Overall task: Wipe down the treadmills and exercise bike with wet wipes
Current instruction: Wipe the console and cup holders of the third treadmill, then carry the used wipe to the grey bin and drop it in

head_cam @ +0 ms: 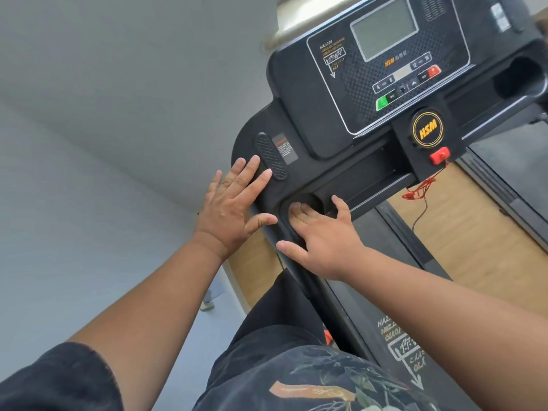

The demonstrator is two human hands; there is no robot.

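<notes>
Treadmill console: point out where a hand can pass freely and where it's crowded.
Free: the flat black panel between the screen and the console's left edge, and the right cup holder. Crowded: the left cup holder, where the right hand reaches in beside the left hand, and the button rows.

A small indoor exercise room, marked out by a black HSM-branded treadmill with its grey display screen, green and red console buttons and red safety clip, standing on wood-look flooring beside plain pale walls.
</notes>
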